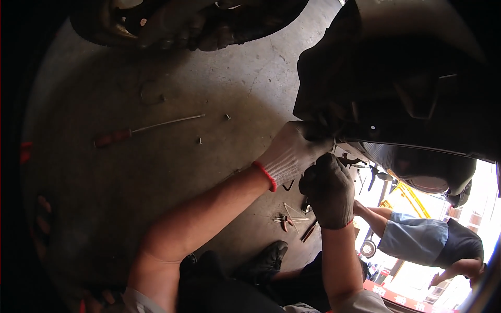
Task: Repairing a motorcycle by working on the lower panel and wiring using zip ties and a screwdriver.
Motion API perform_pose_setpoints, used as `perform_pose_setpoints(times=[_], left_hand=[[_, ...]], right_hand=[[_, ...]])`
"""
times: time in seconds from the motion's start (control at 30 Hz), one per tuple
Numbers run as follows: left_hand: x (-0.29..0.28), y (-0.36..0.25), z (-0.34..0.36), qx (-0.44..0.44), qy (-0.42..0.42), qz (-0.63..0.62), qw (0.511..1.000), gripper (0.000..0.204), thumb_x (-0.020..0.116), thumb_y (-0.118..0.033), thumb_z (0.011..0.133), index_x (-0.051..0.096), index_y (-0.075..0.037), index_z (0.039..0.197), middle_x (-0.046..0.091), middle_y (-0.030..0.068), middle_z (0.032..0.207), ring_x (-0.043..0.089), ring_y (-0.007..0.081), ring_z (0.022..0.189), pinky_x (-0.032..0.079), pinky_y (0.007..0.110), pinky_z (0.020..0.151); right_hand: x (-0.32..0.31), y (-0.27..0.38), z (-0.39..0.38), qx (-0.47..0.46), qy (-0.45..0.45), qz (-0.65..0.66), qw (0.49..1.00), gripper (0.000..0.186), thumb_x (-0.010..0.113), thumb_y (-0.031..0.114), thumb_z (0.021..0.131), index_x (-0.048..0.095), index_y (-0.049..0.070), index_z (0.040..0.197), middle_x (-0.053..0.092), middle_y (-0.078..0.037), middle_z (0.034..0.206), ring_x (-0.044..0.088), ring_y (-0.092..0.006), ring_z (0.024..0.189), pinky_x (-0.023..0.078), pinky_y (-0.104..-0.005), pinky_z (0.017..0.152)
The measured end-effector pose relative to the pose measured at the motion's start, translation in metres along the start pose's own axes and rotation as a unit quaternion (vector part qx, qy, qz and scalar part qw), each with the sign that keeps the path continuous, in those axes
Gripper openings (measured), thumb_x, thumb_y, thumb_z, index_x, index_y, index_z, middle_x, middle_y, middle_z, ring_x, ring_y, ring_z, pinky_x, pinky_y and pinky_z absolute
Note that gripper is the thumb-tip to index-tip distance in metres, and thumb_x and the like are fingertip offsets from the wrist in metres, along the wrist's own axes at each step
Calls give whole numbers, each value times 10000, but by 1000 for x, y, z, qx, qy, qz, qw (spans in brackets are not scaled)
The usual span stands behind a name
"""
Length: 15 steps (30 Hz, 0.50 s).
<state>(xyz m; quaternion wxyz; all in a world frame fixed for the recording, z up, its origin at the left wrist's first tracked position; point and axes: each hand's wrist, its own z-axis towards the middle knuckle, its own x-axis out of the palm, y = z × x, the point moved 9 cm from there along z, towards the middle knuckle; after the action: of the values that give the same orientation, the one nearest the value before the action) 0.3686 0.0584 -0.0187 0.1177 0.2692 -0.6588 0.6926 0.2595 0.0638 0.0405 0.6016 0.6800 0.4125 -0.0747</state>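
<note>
My left hand (296, 148), in a pale knit work glove with a red cuff and dark coated fingers, is closed at the lower edge of a dark vehicle body panel (396, 125). Just below and to its right, my right hand (331, 187), in a dark-coated glove, is curled closed with its knuckles up. The fingertips of both hands nearly meet at the panel's edge. Whatever they grip there is too small and shadowed to make out.
On the concrete floor lie a long screwdriver (116, 137), a screw (227, 117) and another small fastener (199, 141). Red-handled pliers (286, 223) and other hand tools lie below my hands. A tire (209, 36) is at the top. A person in blue shorts (417, 237) stands at right.
</note>
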Motion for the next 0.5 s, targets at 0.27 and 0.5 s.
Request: perform_pose_setpoints(times=[0.27,0.5], left_hand=[[4,10,-2,0,48,7,999,221,578,-173,966,704,-41,1091,716,98,1001,692,159,859,561,302,733],[0,-3,-11,43,54,-49,996,268,539,-194,992,705,-38,1133,716,59,1024,680,124,937,565,291,776]], right_hand=[[-8,34,-9,-122,-104,-109,981,35,596,2,837,599,-29,852,588,-142,866,558,-235,661,471,-323,620],[-1,54,-10,-261,-124,-261,921,65,588,18,877,580,-17,823,583,-101,791,564,-187,647,465,-302,584]])
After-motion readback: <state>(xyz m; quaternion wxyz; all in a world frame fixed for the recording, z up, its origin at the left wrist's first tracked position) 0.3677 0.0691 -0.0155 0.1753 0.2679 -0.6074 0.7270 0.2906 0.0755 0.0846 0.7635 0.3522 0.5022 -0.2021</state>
